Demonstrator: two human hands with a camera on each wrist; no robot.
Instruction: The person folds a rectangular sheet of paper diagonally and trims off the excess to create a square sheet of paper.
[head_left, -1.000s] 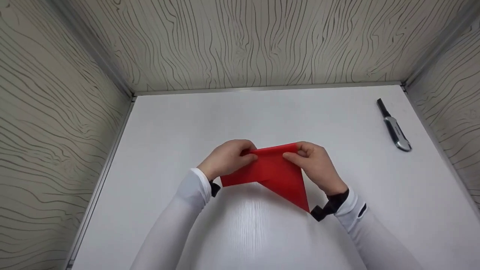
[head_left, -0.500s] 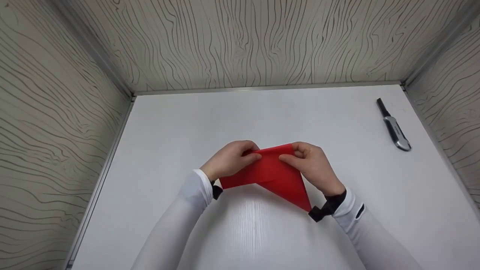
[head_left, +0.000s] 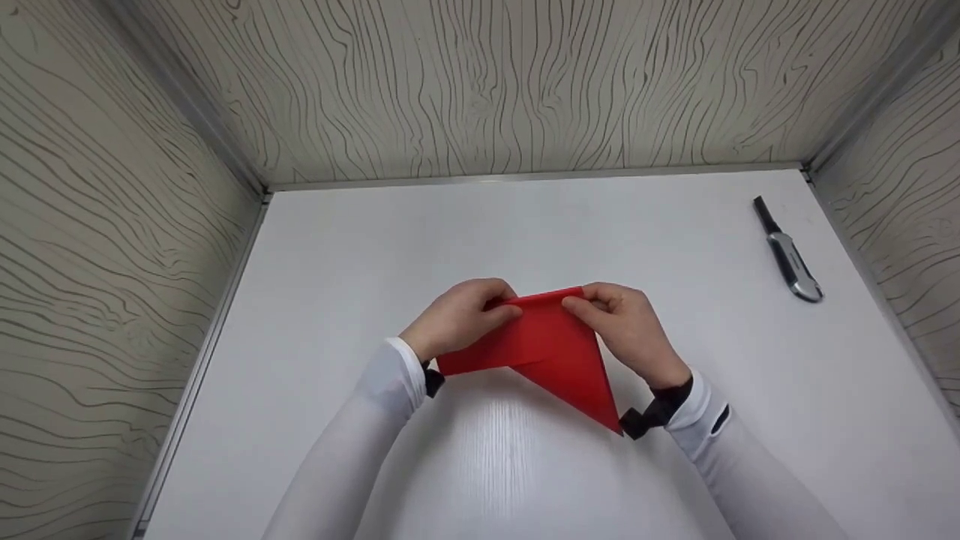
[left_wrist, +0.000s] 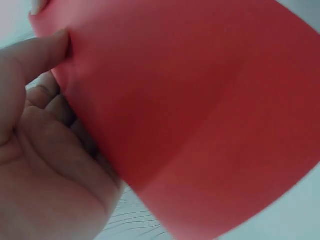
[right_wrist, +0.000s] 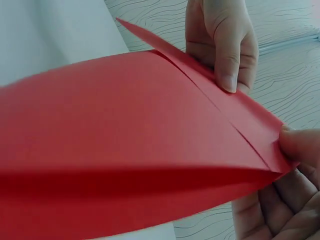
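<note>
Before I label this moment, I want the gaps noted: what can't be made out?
Left hand and right hand: some fingertips, behind the paper in the head view.
Paper: part of it, cut off by the left wrist view's top and right edges.
Tool: any lettering, too small in the head view.
Sleeves: cut off by the head view's bottom edge.
</note>
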